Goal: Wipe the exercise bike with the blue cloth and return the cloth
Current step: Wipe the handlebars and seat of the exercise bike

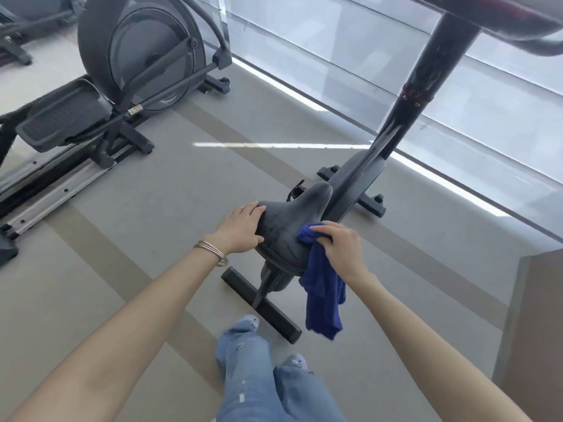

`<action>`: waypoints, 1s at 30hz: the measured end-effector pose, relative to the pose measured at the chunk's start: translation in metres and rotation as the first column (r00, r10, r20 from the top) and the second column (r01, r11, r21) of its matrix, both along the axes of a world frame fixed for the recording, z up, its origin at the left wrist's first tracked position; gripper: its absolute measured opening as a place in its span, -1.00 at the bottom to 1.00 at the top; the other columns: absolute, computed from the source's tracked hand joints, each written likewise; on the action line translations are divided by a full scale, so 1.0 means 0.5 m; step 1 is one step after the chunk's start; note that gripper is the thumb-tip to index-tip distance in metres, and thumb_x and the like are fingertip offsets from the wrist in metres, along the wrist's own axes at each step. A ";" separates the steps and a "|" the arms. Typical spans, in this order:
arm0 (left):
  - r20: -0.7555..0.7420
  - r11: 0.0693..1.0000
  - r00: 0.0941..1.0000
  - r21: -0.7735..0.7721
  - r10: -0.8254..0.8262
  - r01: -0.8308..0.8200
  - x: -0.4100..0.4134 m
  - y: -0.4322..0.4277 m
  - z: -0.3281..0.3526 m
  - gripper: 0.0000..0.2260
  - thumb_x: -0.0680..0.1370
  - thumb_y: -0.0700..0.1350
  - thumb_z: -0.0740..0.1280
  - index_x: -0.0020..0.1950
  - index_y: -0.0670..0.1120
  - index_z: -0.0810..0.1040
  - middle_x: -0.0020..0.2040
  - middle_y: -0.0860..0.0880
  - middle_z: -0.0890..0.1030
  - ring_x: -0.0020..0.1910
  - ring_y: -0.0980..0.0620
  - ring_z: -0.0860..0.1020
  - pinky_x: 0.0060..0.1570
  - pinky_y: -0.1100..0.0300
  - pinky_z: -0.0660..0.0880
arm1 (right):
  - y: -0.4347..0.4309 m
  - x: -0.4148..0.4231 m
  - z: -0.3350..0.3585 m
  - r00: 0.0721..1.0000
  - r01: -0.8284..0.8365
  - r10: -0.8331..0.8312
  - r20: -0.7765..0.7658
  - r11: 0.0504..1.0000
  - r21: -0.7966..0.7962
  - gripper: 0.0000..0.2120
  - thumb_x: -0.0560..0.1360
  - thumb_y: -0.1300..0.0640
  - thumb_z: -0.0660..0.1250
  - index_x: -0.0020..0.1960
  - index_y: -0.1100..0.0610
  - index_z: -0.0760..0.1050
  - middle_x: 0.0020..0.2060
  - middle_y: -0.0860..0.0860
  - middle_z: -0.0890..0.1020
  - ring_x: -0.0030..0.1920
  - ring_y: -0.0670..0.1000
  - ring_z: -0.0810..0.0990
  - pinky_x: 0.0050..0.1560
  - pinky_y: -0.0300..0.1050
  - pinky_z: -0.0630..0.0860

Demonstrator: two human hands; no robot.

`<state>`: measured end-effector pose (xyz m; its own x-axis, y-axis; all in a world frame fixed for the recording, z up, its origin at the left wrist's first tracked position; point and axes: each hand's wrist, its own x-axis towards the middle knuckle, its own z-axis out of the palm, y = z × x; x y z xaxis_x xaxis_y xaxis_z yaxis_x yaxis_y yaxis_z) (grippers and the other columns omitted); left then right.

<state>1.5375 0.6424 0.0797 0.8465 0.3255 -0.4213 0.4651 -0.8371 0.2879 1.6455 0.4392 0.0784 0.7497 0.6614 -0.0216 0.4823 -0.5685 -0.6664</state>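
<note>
The black exercise bike point(405, 117) stands before me, its saddle point(286, 226) in the middle of the view. My left hand point(242, 228) rests on the saddle's left side, fingers over the top and thumb along the edge. My right hand point(341, 251) grips the blue cloth point(323, 296) and holds a bunched part of it against the saddle's right side. The rest of the cloth hangs down below my hand. The bike's handlebar is cut off at the top right.
A grey elliptical trainer point(122, 71) stands at the left, its rails reaching the left edge. A glass wall point(396, 56) runs behind the bike. The bike's rear foot bar point(262, 303) lies on the grey floor just ahead of my legs. A brown panel point(536, 315) is at the right.
</note>
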 end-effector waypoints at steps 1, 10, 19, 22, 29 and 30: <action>0.005 1.000 1.000 -0.004 -0.004 0.004 0.000 0.002 -0.001 -0.32 0.53 -0.01 0.32 0.53 -0.09 0.05 0.55 -0.07 0.07 0.49 -0.13 0.12 0.46 -0.01 0.15 | 0.017 0.009 0.000 0.997 0.074 -0.074 -0.008 0.997 0.023 -0.75 0.47 0.33 0.28 0.02 0.11 0.64 0.08 -0.01 0.65 0.10 0.03 0.56 0.11 -0.25 0.40; 0.047 0.983 0.982 0.036 -0.183 0.181 -0.006 0.042 -0.012 -0.31 0.51 0.15 0.29 0.51 -0.09 0.08 0.53 -0.10 0.13 0.45 -0.14 0.20 0.43 -0.02 0.20 | -0.045 -0.110 -0.005 0.986 0.019 -0.017 0.163 1.000 -0.009 -0.76 0.38 0.46 0.36 -0.13 0.17 0.65 -0.07 0.04 0.68 -0.20 0.20 0.57 -0.05 -0.18 0.45; 0.100 0.907 0.903 -0.023 -0.417 0.421 0.006 0.122 -0.010 -0.37 0.53 0.10 0.28 0.51 -0.06 0.11 0.48 -0.09 0.20 0.41 -0.12 0.26 0.42 0.03 0.21 | 0.119 0.016 0.032 0.899 0.432 -0.430 -0.082 0.902 0.016 -0.81 0.46 0.28 0.34 0.04 0.13 0.64 0.02 0.08 0.59 0.03 0.05 0.53 0.09 -0.19 0.39; 0.104 0.880 0.880 -0.065 -0.463 0.471 0.013 0.158 -0.015 -0.39 0.55 0.08 0.27 0.51 -0.05 0.11 0.47 -0.07 0.24 0.41 -0.09 0.27 0.40 0.05 0.25 | 0.156 -0.021 0.011 0.924 0.382 -0.378 0.061 0.918 -0.105 -0.81 0.50 0.27 0.29 0.05 0.15 0.63 0.04 0.10 0.59 0.04 0.12 0.52 0.08 -0.08 0.43; 0.142 0.833 0.850 -0.170 -0.508 0.526 0.031 0.188 -0.026 -0.40 0.56 0.06 0.28 0.51 -0.06 0.12 0.44 -0.07 0.30 0.39 -0.06 0.31 0.38 0.05 0.28 | 0.100 -0.099 0.031 0.976 0.067 -0.030 0.214 0.983 -0.169 -0.72 0.26 0.50 0.44 -0.19 0.16 0.66 -0.15 0.09 0.67 -0.21 0.17 0.60 -0.09 -0.06 0.57; 0.141 0.829 0.845 -0.168 -0.516 0.534 0.034 0.190 -0.026 -0.40 0.56 0.07 0.27 0.51 -0.06 0.12 0.43 -0.07 0.31 0.39 -0.07 0.31 0.38 0.04 0.28 | 0.106 -0.078 0.034 0.980 0.090 -0.056 0.190 0.981 -0.173 -0.75 0.31 0.48 0.41 -0.17 0.16 0.67 -0.12 0.11 0.67 -0.17 0.19 0.60 -0.07 -0.05 0.55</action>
<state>1.5543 0.7375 0.0666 0.9020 -0.2585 -0.3459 -0.0628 -0.8710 0.4872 1.6063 0.4920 0.0954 0.7981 0.6025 0.0072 0.5394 -0.7090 -0.4543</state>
